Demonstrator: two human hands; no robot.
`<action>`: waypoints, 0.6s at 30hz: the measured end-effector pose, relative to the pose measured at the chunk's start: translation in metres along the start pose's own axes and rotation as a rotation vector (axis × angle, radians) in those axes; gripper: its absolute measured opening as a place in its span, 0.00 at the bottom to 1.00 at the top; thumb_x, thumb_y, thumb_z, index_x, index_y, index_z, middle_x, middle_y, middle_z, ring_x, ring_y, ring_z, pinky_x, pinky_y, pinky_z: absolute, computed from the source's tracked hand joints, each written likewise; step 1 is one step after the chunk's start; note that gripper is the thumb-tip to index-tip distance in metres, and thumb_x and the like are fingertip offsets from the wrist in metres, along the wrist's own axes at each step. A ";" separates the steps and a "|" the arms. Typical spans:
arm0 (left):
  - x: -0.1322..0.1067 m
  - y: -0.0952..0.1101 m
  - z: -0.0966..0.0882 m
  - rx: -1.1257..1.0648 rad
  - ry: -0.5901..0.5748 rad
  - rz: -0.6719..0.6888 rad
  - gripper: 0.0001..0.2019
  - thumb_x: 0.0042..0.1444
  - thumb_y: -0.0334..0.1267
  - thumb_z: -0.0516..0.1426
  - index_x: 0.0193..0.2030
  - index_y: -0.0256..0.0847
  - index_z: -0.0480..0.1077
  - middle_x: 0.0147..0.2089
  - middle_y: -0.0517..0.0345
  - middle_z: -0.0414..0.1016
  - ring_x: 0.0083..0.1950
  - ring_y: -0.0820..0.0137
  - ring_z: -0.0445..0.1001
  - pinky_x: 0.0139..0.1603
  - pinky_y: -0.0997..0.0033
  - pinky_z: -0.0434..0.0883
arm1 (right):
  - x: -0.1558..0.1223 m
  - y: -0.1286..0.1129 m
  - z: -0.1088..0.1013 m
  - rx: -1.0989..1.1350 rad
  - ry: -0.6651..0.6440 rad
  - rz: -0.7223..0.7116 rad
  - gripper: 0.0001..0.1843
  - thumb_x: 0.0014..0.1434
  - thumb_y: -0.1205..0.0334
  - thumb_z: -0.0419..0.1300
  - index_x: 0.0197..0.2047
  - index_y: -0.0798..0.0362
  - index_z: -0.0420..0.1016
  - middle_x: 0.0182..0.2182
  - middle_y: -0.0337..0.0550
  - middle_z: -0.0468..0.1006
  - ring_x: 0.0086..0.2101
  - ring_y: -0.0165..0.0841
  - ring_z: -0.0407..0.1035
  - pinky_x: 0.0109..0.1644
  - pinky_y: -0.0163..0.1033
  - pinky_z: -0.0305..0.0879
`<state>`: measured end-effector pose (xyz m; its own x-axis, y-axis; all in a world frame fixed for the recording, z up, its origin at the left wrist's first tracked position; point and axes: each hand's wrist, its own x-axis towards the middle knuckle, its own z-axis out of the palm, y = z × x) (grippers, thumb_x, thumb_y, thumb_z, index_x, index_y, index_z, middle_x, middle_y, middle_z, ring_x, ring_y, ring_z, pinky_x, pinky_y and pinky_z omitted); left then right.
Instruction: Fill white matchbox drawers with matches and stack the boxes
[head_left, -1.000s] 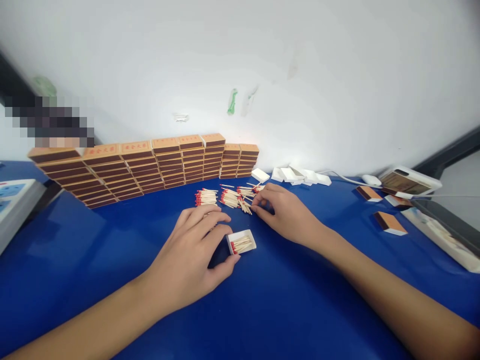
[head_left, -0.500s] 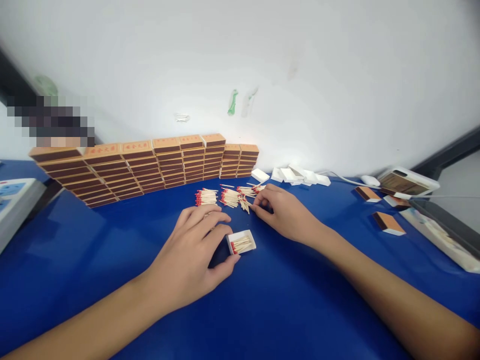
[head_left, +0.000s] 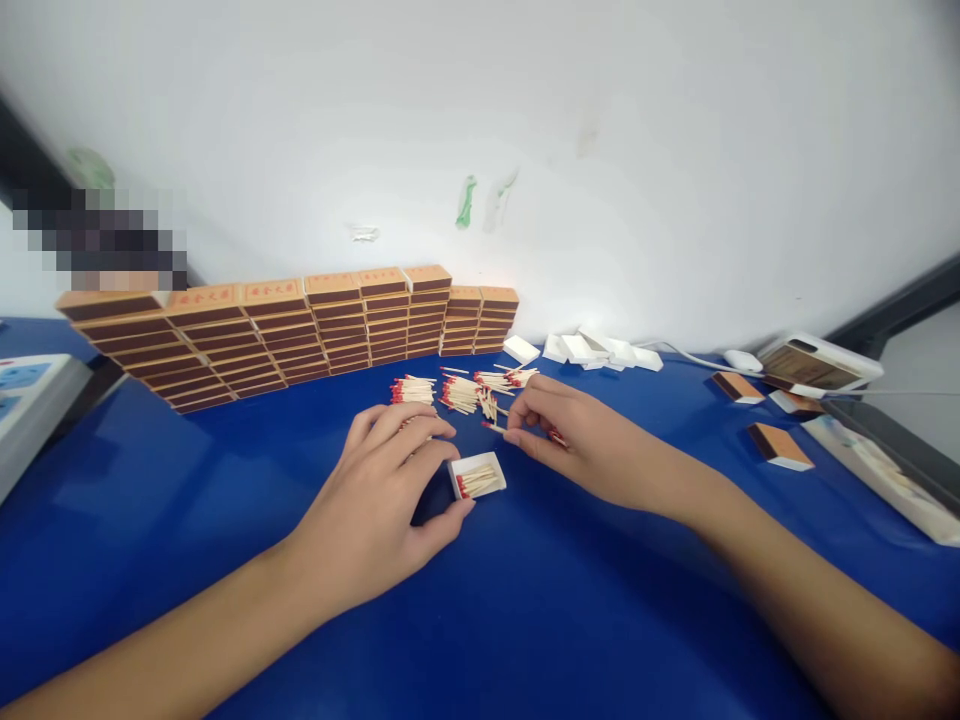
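Note:
A small white matchbox tray (head_left: 471,463) rests on the blue table with several red-tipped matches (head_left: 480,480) lying in it. My left hand (head_left: 379,500) steadies it at its left end, between thumb and fingers. Just beyond the tray, my right hand (head_left: 581,430) pinches a single match (head_left: 495,428), red head pointing left. Loose matches lie in small piles behind both hands: a left pile (head_left: 412,390), a middle pile (head_left: 459,393) and a scattered right pile (head_left: 501,380). The left hand's fingers partly cover some matches beneath them.
Stacked orange-and-brown matchboxes (head_left: 341,325) form a wall at the back left. White empty trays (head_left: 589,350) lie by the wall. At the right are loose matchbox sleeves (head_left: 780,446), a white cable (head_left: 690,360) and a white device (head_left: 817,362). A person's blurred head shows far left.
My right hand has drawn back from the right pile toward me, with a match now showing in its pinch. The left hand and tray have shifted slightly left and away.

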<state>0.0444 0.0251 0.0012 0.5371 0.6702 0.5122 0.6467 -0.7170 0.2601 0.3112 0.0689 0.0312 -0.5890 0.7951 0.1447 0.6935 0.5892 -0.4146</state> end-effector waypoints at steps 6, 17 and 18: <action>0.000 -0.004 0.002 -0.003 -0.024 -0.003 0.10 0.66 0.39 0.65 0.51 0.41 0.75 0.59 0.51 0.80 0.66 0.54 0.71 0.66 0.47 0.64 | -0.008 -0.024 0.003 -0.119 -0.071 -0.083 0.05 0.75 0.63 0.58 0.44 0.51 0.73 0.45 0.45 0.75 0.37 0.34 0.73 0.41 0.41 0.69; -0.002 -0.004 0.002 -0.001 -0.017 0.010 0.10 0.66 0.40 0.64 0.51 0.40 0.75 0.58 0.51 0.79 0.66 0.54 0.71 0.67 0.48 0.63 | -0.005 -0.033 0.019 -0.173 -0.022 -0.165 0.05 0.73 0.67 0.60 0.43 0.53 0.77 0.43 0.46 0.76 0.38 0.35 0.73 0.40 0.40 0.69; -0.002 -0.004 0.002 -0.002 -0.019 0.009 0.10 0.66 0.39 0.64 0.51 0.40 0.75 0.58 0.51 0.79 0.66 0.55 0.71 0.67 0.48 0.63 | -0.005 -0.032 0.017 -0.129 -0.015 -0.140 0.05 0.73 0.66 0.59 0.44 0.52 0.77 0.43 0.45 0.76 0.37 0.34 0.73 0.39 0.39 0.68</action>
<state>0.0420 0.0266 -0.0024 0.5529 0.6673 0.4990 0.6409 -0.7233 0.2570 0.2853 0.0437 0.0284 -0.6886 0.7027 0.1790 0.6515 0.7079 -0.2728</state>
